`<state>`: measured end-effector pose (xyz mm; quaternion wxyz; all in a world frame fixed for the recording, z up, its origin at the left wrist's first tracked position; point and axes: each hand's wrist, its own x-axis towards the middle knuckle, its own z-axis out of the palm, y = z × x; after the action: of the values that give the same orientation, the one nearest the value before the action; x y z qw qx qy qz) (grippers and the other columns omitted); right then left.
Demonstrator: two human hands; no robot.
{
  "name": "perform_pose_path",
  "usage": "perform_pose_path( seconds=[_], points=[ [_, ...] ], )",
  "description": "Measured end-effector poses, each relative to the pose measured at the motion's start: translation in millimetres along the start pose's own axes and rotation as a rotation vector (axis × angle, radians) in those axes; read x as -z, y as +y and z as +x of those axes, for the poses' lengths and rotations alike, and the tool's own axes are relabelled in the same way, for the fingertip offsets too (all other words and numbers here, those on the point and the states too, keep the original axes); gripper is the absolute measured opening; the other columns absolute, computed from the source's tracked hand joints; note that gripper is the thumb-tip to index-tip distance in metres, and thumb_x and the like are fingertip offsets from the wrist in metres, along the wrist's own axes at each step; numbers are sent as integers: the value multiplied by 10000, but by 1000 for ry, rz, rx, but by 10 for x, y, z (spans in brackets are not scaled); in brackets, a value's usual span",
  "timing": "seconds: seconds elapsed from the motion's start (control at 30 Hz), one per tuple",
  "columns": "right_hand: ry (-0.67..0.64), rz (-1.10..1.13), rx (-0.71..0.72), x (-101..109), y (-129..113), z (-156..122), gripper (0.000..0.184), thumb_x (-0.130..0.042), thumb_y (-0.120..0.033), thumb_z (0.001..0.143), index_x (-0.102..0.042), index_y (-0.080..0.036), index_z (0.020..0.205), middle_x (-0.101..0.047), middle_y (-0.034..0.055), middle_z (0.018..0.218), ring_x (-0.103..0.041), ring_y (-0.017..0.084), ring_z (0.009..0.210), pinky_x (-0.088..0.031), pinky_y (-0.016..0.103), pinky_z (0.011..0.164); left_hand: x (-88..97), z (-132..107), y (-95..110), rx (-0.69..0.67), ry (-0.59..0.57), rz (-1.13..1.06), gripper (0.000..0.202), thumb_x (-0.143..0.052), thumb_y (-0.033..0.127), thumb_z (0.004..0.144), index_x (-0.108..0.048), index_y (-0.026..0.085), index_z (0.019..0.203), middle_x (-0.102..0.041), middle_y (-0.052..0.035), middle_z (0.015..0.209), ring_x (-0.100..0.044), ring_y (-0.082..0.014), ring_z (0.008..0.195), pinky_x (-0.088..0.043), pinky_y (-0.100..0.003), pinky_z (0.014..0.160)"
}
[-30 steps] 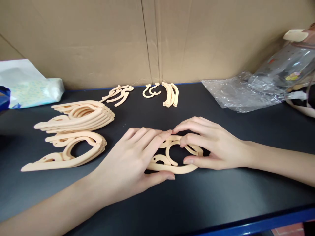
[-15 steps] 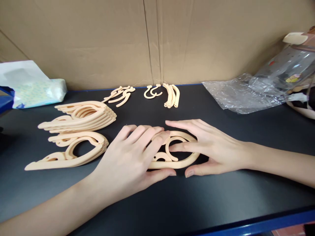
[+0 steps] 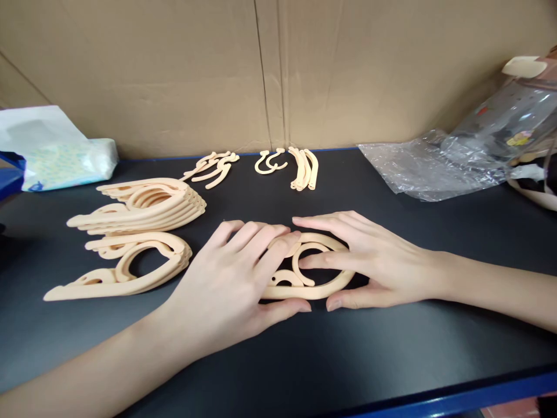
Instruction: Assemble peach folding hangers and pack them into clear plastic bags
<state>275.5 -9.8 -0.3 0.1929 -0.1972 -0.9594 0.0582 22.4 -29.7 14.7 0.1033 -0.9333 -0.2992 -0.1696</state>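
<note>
Left hand [image 3: 239, 278] grips a beige looped plastic hanger [image 3: 311, 292] at centre; right hand [image 3: 378, 261] lies spread over it. Likely aligning; next needs steady pressure.

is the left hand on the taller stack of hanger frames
No, the left hand is over a separate hanger frame, to the right of the taller stack.

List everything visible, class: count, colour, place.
Curved frame: one, beige, under hands
Frame stacks: two, beige, left
Hooks: two, beige, back centre
Bars: several, beige, right of hooks
Loose pieces: several, beige, left of hooks
Plastic sheet: one, clear, back right
Bottle: one, clear, far right
Strap: one, pale, right edge
Packet: one, whitish, far left
Unclear object: one, blue, left edge
Cardboard: one, brown, behind
Floor: one, reddish, bottom right
Table: one, black, beneath
Left hand: one, bare, frame's left
Right hand: one, bare, frame's right
</note>
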Motion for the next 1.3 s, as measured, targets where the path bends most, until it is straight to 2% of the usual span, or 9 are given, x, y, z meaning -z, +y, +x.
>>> perform_pose_path(
  seconds=[0.27,0.5,0.77,0.93,1.07,1.3],
  points=[
    [-18,5,-9,0,-5,-3,450,-595,-517,922,-629,-197,1236,-399,214,1523,-439,299,1346,-399,503,1032,-16,4,4,55,-33,-79,607,-710,553,815,-591,106,1209,-682,-122,1155,-617,-284,996,-416,-403,826],
    [-10,16,-24,-2,-8,-1,444,-613,-508,913,-609,-194,1227,-431,191,1510,-469,290,1325,-408,483,1032,-17,8,9,49,-12,-66,562,-690,522,845,-580,112,1213,-682,-127,1150,-617,-286,1000,-416,-398,828],
    [138,-32,-133,-21,-18,6,617,-724,-583,786,-526,-162,1190,-632,161,1282,-592,280,1165,-432,429,966,6,-3,2,87,11,-36,575,-637,571,876,-578,116,1221,-678,-115,1184,-624,-282,1034,-397,-413,857],
    [193,-32,-153,-32,-11,14,539,-726,-506,807,-510,-186,1183,-674,139,1222,-626,281,1107,-442,420,900,20,-19,1,110,33,-30,575,-616,593,882,-569,122,1208,-680,-116,1184,-627,-281,1038,-401,-416,862],
    [207,-22,-131,-28,-10,15,517,-707,-520,825,-511,-191,1172,-680,136,1205,-633,279,1078,-443,409,867,35,-12,-3,87,17,-18,595,-650,590,858,-568,124,1218,-683,-110,1171,-628,-279,1008,-396,-414,854],
    [224,-28,-83,-22,-29,22,515,-711,-525,824,-511,-182,1152,-684,137,1178,-639,255,1036,-435,397,868,43,1,33,69,-3,-29,598,-699,495,832,-570,97,1259,-669,-119,1197,-612,-282,1012,-397,-411,853]
  ],
)
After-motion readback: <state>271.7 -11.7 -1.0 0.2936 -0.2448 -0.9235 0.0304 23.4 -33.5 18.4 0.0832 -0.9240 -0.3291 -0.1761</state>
